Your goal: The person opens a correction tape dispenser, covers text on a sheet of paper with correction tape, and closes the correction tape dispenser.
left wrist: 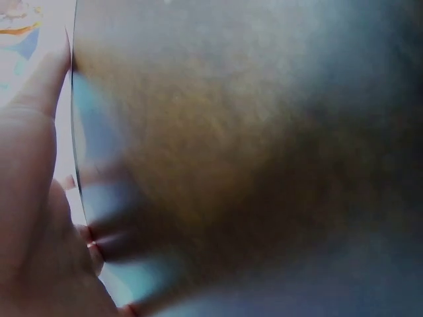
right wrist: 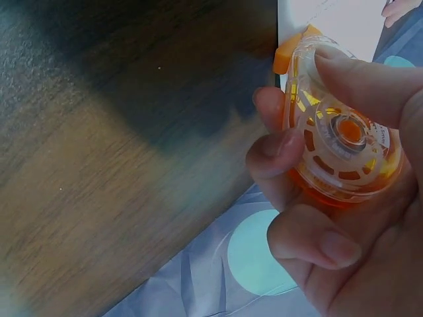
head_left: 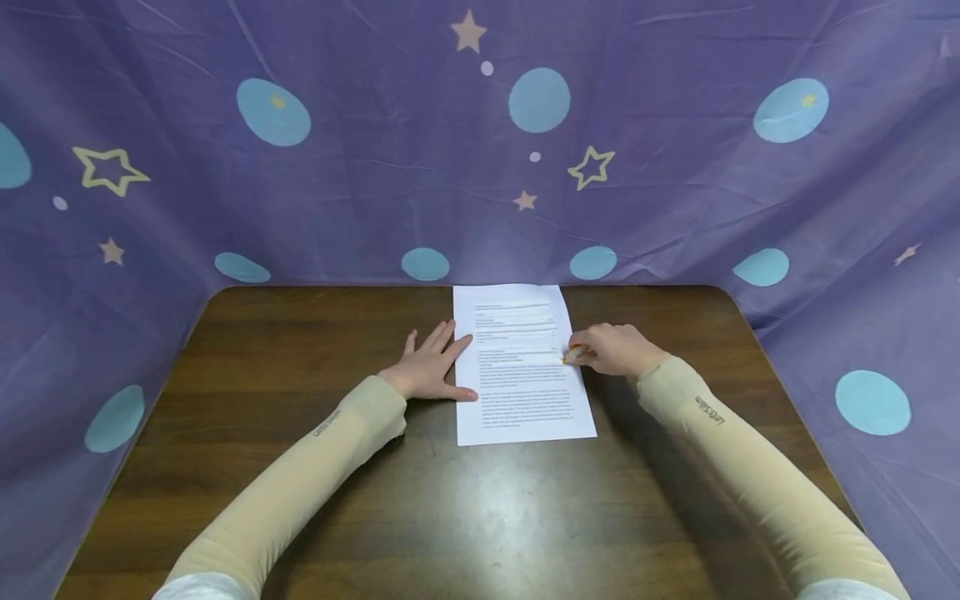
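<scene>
A printed sheet of paper (head_left: 525,417) lies on the table near its far edge. My left hand (head_left: 427,369) is spread flat at the sheet's left side, with thumb and index fingertips resting on its margin. At the right edge, my right hand (head_left: 617,350) grips a correction tape dispenser (right wrist: 344,148), clear with orange parts. Its orange tip (right wrist: 291,56) is over the sheet's right margin in the head view. The thumb presses on the dispenser's side and the fingers curl around it in the right wrist view.
The brown wooden table (head_left: 300,350) has rounded far corners. A purple curtain (head_left: 375,167) with stars and blue dots stands behind it and along both sides. Light glares off the tabletop in front of the sheet.
</scene>
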{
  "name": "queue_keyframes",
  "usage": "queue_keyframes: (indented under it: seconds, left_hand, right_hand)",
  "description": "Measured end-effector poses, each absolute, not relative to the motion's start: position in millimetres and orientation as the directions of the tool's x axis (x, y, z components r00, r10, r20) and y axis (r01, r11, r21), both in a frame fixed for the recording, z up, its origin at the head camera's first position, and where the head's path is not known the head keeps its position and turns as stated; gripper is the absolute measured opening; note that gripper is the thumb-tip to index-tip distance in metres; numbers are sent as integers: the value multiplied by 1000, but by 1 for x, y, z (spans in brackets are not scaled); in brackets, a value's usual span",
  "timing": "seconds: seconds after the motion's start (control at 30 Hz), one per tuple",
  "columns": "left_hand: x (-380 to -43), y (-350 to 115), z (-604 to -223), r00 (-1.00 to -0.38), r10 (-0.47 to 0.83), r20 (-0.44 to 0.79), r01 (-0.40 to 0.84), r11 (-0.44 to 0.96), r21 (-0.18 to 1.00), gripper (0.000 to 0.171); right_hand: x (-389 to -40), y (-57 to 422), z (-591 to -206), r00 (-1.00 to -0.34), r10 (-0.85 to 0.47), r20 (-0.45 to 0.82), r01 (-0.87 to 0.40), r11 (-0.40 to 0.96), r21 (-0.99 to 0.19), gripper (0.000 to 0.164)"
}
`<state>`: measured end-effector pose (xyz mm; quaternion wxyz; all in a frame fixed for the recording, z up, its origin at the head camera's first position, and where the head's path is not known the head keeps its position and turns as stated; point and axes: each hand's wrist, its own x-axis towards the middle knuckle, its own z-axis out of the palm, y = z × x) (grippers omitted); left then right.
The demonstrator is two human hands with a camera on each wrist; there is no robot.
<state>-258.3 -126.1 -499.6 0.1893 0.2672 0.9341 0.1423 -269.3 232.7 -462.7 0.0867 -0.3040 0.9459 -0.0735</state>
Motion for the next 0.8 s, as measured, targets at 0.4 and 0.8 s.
queue_keyframes:
  seconds: [0.4, 0.8]
  left_hand:
    - [-257, -126, -505, -787, 559, -260, 451, 810, 375, 102]
    - [-260, -123, -504, -784, 554, -279, 453, 819, 353, 106]
  right_hand:
    - [-266, 233, -463, -772, -631, -76, -608, 768, -203, 6]
    - [-270, 214, -451, -729, -682, -59, -651, 718, -248, 10]
